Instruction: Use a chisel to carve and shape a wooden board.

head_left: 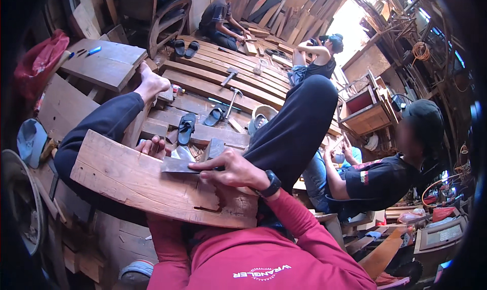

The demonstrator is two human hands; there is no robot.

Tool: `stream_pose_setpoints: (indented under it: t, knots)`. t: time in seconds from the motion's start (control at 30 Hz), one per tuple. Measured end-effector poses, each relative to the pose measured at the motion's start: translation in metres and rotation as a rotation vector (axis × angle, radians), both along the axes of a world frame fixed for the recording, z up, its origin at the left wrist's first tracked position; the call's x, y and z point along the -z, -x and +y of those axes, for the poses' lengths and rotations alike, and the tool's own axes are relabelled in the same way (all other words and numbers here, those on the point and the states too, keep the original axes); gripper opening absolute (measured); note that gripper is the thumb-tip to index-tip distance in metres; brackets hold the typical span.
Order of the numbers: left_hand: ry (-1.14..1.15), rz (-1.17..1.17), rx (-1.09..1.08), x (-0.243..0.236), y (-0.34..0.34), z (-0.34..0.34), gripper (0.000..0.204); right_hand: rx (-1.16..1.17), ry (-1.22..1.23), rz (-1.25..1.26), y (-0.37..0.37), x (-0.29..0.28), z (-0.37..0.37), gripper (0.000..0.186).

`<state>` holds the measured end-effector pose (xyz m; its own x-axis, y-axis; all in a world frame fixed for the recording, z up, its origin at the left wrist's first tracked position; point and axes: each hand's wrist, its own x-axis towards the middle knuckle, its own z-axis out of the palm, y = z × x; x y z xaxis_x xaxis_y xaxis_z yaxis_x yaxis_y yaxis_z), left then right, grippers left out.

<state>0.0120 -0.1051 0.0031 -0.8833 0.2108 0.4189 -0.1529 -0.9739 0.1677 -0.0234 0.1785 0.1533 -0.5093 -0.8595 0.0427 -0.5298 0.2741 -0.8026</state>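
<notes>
A worn wooden board [116, 168] lies across my lap, with a cut recess near its right end. My right hand [228, 171] holds a flat grey metal blade [172, 165] on the board's top, index finger stretched along it. The curled fingers of my left hand [154, 147] show at the board's far edge, gripping it; the forearm runs underneath, so the palm is hidden. A grey block [214, 149] stands just beyond my right hand.
Three co-workers [385, 178] [218, 21] [319, 56] sit around me; another is partly visible top left. A hammer [233, 99], a mallet [231, 73], sandals [186, 127] and planks [193, 61] cover the floor. A red bag [38, 72] lies left, stacked timber [426, 26] right.
</notes>
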Motion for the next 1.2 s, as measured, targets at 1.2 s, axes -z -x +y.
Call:
stream_pose_setpoints:
  t: [1.2]
  knots:
    - [-0.055, 0.046, -0.041, 0.014, 0.004, 0.004, 0.043, 0.075, -0.099, -0.134, -0.006, -0.009, -0.007, 0.034]
